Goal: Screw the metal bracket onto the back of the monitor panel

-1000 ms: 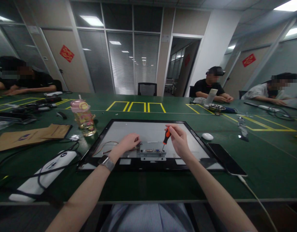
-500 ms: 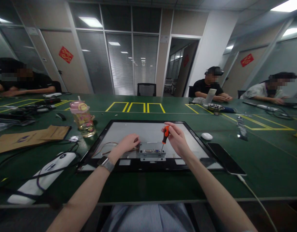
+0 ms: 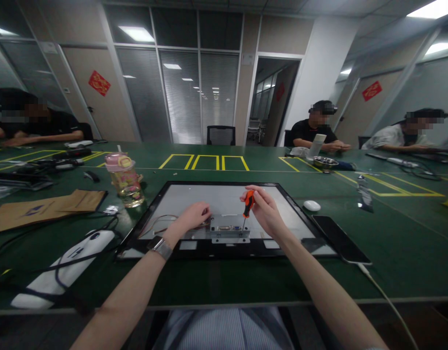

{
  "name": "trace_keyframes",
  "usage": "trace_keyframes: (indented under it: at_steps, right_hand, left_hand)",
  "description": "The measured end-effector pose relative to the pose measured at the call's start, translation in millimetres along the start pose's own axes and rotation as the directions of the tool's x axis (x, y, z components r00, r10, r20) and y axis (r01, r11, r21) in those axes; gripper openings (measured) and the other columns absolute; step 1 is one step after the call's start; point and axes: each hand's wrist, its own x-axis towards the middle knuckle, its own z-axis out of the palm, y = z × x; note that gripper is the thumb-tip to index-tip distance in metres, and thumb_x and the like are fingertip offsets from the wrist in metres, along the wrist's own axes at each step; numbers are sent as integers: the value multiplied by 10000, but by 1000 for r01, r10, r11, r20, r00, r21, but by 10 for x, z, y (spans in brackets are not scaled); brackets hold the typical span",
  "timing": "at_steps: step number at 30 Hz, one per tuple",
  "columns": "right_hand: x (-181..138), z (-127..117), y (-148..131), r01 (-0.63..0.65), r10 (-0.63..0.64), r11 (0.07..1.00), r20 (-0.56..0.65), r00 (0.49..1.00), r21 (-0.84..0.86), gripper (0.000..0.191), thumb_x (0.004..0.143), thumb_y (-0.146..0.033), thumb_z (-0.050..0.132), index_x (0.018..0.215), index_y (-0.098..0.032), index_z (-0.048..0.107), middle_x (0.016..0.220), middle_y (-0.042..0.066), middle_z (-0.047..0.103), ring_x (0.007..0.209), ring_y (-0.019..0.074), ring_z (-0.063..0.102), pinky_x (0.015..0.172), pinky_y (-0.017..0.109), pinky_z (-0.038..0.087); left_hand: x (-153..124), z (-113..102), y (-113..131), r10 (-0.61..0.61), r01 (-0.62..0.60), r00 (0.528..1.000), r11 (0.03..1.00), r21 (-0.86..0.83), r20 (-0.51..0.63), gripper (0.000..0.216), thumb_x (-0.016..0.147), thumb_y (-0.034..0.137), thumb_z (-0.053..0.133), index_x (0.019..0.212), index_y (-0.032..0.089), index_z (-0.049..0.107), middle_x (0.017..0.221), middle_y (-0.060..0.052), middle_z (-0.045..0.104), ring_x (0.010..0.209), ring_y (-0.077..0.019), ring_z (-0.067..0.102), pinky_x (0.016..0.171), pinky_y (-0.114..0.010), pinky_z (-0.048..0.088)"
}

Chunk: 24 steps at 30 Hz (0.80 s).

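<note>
A flat display panel (image 3: 183,194) with a black frame lies face-flat on the green table. On its near part sits a metal bracket (image 3: 229,238) with a row of connector ports. My right hand (image 3: 266,210) is closed round an orange and black screwdriver (image 3: 249,203), held nearly upright, its shaft pointing down at the bracket's right end. Whether the tip touches a screw is too small to tell. My left hand (image 3: 194,216) rests by the bracket's left end, fingers curled; what they hold, if anything, is hidden. Thin wires (image 3: 154,223) run out left of that hand.
At left are a white power strip (image 3: 68,267) with black cables, a brown paper envelope (image 3: 37,206) and a pink-lidded cup (image 3: 125,182). At right lie a phone (image 3: 340,238) on a cable and a white case (image 3: 312,205). Several people sit across the table.
The screwdriver handle and my right fingers have shifted very slightly left, with the fingers turned a little round the handle. My left hand stays in place.
</note>
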Motion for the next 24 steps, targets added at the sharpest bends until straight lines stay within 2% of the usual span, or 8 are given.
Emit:
trace_keyframes:
  at_steps: [5, 8, 10, 13, 16, 19, 24]
  right_hand:
    - [9, -3, 2, 51, -51, 999, 6, 999, -18, 156, 847, -369, 620, 858, -246, 715, 873, 30, 698, 874, 196, 635, 888, 364, 469]
    - [9, -35, 36, 82, -82, 995, 3, 997, -60, 194, 865, -360, 575, 896, -246, 729, 932, 38, 709, 911, 212, 640, 912, 384, 467]
    - [-3, -53, 60, 133, -140, 975, -28, 990, -179, 204, 882, -343, 551, 945, -251, 723, 931, 37, 712, 908, 214, 645, 901, 390, 473]
    - [-27, -62, 91, 195, -228, 892, -34, 973, -407, 212, 888, -332, 568, 1040, -255, 694, 954, 45, 698, 917, 209, 636, 878, 384, 481]
    - [-34, -61, 108, 254, -317, 812, -31, 948, -525, 193, 842, -315, 645, 1021, -258, 689, 952, 43, 647, 882, 192, 603, 837, 358, 485]
    - [-36, -55, 93, 284, -362, 782, -33, 932, -555, 160, 821, -301, 669, 972, -254, 691, 893, 30, 591, 833, 182, 576, 785, 339, 485]
    - [-70, -34, 32, 281, -327, 800, 9, 945, -530, 245, 940, -286, 470, 1065, -251, 677, 1017, 57, 647, 939, 201, 612, 861, 379, 467]
  left_hand:
    - [4, -7, 5, 3, -3, 1000, 1000, 4, 4, 176, 902, 294, 510, 809, 182, 608, 826, -42, 637, 773, -181, 585, 685, -266, 417]
    - [5, -12, 3, 3, -3, 1000, 1000, 8, 8, 179, 904, 298, 508, 814, 182, 610, 842, -44, 641, 779, -182, 586, 679, -266, 415]
    - [6, -11, 2, -1, 1, 1000, 1000, 12, 8, 178, 903, 299, 512, 816, 181, 612, 842, -45, 642, 777, -184, 587, 676, -268, 414]
    - [6, -9, 4, -9, 8, 1000, 1000, 20, 9, 174, 898, 299, 523, 812, 178, 615, 833, -46, 643, 771, -187, 590, 670, -268, 412]
    - [2, -13, 12, -9, 9, 1000, 1000, 24, 6, 176, 903, 296, 516, 815, 179, 616, 841, -47, 648, 777, -186, 594, 676, -267, 413]
    - [-3, -19, 18, -4, 4, 1000, 1000, 24, 3, 180, 908, 298, 510, 821, 180, 615, 854, -49, 651, 789, -188, 596, 690, -269, 415]
    - [-2, -16, 12, -3, 3, 1000, 1000, 20, 4, 176, 908, 293, 511, 825, 178, 615, 851, -47, 648, 777, -184, 593, 686, -268, 413]
